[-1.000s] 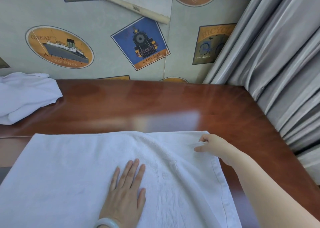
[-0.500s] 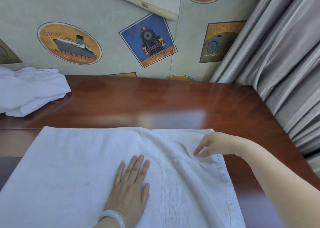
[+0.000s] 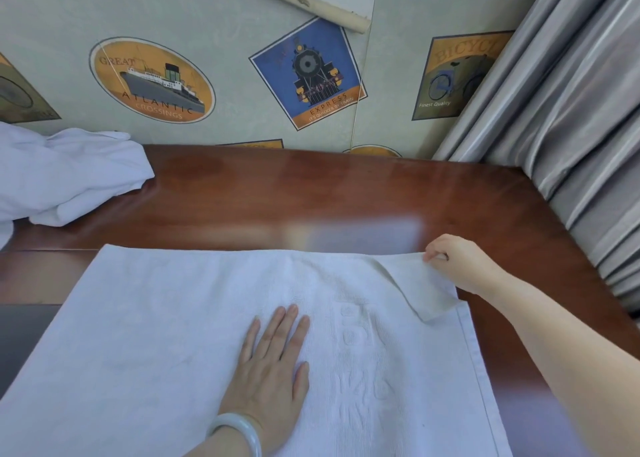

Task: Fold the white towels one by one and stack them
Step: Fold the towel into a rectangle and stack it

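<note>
Right grip (image 3: 457, 262) pinches the far right corner of a white towel (image 3: 156, 335) between thumb and curled fingers, holding it just above the cloth so that a small triangular flap (image 3: 427, 293) is turned back over the towel. Left grip (image 3: 273, 370) lies flat with straight fingers, palm down, pressing the middle of the same towel; a pale bracelet (image 3: 239, 432) circles that wrist. The towel is spread wide across the near part of a glossy reddish wooden surface (image 3: 311, 196), with raised lettering (image 3: 356, 338) woven into it beside the flat palm. A loose heap of white towels (image 3: 62, 176), not yet folded, sits at the far left of the surface against a wall (image 3: 225, 58) papered with ship, locomotive and bicycle pictures. Grey curtains (image 3: 571, 127) hang at the right. Likely trouble: a pinch on one corner alone may drag the fold across crookedly, leaving edges that do not meet; the polished wood looks slippery, so the cloth could slide if the flat palm eases off; the near edge appears to run past the surface and could pull the towel down. No box, basket or other container shows, and no folded stack is visible.
</note>
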The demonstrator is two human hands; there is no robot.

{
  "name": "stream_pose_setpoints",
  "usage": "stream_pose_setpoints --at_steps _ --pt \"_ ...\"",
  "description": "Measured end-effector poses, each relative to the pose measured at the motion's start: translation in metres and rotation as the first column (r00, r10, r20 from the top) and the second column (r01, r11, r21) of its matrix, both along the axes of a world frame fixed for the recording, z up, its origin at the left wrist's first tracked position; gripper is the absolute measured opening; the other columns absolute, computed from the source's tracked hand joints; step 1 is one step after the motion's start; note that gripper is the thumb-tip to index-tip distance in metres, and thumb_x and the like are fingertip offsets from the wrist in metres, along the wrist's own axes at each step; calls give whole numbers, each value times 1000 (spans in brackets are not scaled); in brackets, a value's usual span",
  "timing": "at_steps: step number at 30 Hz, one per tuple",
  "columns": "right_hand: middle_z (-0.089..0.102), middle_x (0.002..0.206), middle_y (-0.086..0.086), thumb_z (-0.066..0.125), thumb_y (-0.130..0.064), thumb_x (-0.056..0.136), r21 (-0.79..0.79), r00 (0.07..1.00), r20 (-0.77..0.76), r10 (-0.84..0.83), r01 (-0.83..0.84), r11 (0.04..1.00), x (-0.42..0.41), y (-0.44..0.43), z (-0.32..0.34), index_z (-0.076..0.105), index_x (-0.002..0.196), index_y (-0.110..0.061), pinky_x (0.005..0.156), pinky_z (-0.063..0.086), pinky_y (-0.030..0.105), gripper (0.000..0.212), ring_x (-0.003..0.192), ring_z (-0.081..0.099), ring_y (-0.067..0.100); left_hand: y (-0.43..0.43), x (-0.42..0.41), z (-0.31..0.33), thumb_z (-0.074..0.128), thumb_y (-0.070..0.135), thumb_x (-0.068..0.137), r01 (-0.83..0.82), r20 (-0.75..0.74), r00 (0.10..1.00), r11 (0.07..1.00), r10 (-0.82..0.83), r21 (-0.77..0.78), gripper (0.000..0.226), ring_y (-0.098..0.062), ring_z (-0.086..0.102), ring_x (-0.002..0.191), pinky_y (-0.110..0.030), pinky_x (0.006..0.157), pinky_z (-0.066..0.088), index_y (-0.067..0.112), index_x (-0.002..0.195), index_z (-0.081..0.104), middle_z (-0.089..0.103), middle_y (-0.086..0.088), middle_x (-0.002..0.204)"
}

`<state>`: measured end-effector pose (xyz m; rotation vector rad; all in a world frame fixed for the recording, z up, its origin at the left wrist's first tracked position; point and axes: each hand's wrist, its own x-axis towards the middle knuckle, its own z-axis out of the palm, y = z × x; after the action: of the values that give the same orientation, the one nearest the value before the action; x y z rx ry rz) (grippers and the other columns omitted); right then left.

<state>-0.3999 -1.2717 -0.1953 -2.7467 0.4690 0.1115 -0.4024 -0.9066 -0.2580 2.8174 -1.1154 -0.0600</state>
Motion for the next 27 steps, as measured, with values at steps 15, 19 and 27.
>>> stream_pose_setpoints --at_steps 15,19,27 --pt "63 81 1 62 -17 91 253 906 54 -420 394 883 -36 -8 -29 61 84 -16 62 40 29 7 82 59 23 0 0 0 34 35 90 3 17 1000 1000 -2 -28 60 -19 36 142 -48 112 25 13 145 48 38 -4 155" --pt "58 79 -1 57 -18 94 237 760 160 -630 590 772 -41 0 -34 56 87 -15 58 36 31 8 82 58 26 0 0 -1 33 35 90 5 12 1000 1000 -4 -26 60 -19 35 143 -49 113 24 13 145 47 37 -4 155" --pt "26 160 -7 37 -35 105 -138 995 99 12 1 990 -52 45 -63 31 154 -24 121 15 40 51 149 18 12 1 1 -2 32 33 91 8 -11 1000 1000 -8 -12 61 -18 30 145 -47 114 21 15 148 42 33 -1 158"
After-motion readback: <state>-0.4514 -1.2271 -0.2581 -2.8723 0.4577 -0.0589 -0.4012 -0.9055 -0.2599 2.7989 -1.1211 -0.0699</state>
